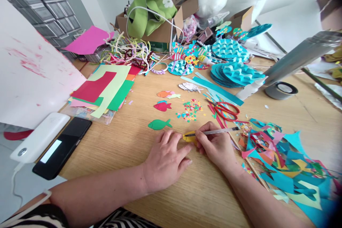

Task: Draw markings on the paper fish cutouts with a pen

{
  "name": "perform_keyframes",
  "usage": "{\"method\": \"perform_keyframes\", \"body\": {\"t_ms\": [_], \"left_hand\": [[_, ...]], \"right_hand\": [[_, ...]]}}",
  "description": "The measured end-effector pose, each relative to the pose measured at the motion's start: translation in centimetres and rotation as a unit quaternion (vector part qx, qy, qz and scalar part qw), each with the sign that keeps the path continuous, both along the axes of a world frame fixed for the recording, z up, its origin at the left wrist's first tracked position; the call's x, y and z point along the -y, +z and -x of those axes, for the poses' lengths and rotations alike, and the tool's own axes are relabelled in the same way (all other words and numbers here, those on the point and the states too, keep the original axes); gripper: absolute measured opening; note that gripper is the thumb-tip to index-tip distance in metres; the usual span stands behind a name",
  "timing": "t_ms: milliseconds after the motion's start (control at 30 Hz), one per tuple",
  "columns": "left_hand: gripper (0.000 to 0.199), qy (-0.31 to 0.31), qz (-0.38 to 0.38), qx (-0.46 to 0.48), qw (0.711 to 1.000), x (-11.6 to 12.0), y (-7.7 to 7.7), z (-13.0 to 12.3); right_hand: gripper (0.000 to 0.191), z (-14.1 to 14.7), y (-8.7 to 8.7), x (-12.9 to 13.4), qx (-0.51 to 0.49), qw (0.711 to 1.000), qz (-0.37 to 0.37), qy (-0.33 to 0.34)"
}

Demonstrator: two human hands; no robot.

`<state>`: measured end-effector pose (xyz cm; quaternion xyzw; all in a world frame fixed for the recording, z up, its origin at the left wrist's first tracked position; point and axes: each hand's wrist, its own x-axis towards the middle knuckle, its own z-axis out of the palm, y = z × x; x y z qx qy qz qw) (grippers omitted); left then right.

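My right hand (215,146) is closed around a slim pen (220,131). The pen's tip rests on a small yellow paper fish (189,136), which is partly covered by my fingers. My left hand (168,158) lies flat on the table with its fingers apart, fingertips at the yellow fish's left and lower edge. Just beyond my hands are a green paper fish (159,124), a red paper fish (162,105) and an orange paper fish (163,94). Small coloured paper dots (191,108) are heaped beside them. Red-handled scissors (226,110) lie to their right.
Paper scraps (283,156) cover the right side, with a wooden stick (251,165) along their edge. Coloured sheets (107,89), a phone (62,148) and a white power bank (40,137) lie left. A steel flask (299,57), tape roll (281,90) and blue discs (235,74) stand at back right.
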<state>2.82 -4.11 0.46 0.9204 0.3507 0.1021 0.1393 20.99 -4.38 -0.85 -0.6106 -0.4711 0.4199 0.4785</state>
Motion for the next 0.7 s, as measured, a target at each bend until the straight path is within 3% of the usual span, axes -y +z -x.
{"method": "perform_keyframes", "body": {"t_ms": [700], "left_hand": [[0.036,0.003,0.002,-0.005,1.0,-0.01,0.11,-0.06]], "right_hand": [[0.028,0.06,0.23,-0.03,0.0,1.0,0.008,0.01]]}}
